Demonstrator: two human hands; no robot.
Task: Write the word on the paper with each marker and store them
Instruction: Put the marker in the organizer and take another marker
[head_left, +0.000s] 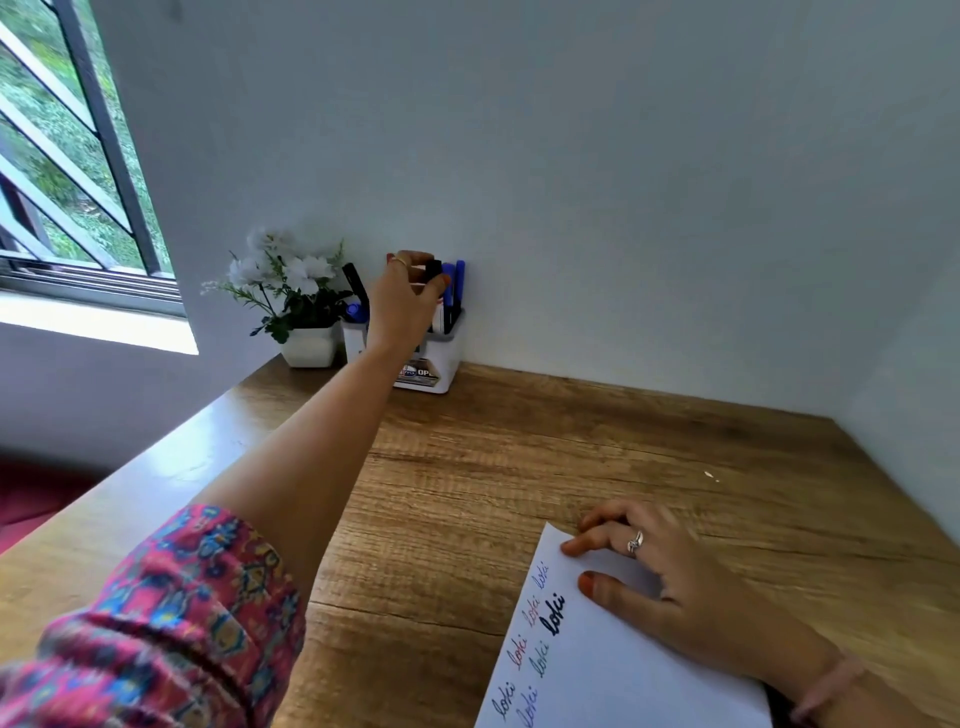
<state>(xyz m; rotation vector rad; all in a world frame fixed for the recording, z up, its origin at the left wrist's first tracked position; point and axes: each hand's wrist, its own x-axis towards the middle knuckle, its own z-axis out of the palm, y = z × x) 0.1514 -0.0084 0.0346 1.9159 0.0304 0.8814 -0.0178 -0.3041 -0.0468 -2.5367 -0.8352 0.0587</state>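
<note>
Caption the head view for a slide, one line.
Left hand grips a black marker at the white holder; right hand rests on the paper.

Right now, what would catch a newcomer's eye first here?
The left hand stretched to the far end of the wooden desk, fingers around a black marker in the white plastic marker holder by the wall. Nearer, the right hand rests flat on a white paper sheet bearing "loki" written repeatedly in several colours.
</note>
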